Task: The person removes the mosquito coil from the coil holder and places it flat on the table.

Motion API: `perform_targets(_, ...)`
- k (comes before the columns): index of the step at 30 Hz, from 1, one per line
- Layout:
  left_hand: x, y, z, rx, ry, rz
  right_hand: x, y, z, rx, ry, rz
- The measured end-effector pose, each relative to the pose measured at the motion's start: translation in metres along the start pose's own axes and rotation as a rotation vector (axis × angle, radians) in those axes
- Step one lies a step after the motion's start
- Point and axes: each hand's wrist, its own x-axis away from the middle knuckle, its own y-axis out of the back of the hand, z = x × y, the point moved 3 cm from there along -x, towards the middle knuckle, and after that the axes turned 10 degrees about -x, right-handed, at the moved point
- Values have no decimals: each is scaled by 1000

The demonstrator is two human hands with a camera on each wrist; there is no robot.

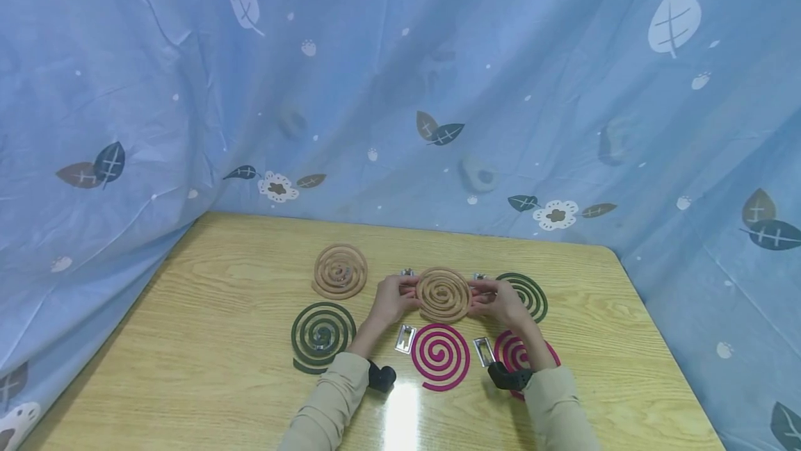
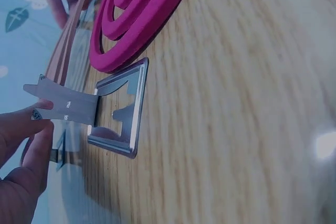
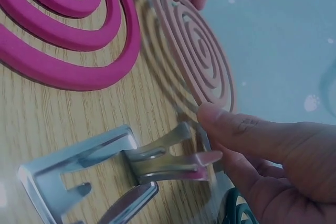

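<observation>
A tan mosquito coil is held raised and tilted above the table, its flat spiral facing the head view. My left hand pinches its left edge, while the thumb and fingers of my right hand grip the opposite edge. Just below it, a pink coil lies flat. Near my left hand stands a metal coil stand with its tab bent up, partly covering the fingers in the left wrist view. Another metal stand, prongs raised, sits beside my right hand.
On the left lie another tan coil and a dark green coil. A second green coil and second pink coil are partly hidden by my right arm. Small metal stands show behind my hands. A blue patterned curtain borders the table.
</observation>
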Motion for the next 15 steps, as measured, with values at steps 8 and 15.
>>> perform_targets(8,-2,-3,2,-13,17,7,3,-3,4,-15,-38,-45)
perform_targets(15,-4,-3,0,-13,29,-5,1,-6,4,23,-68,-102)
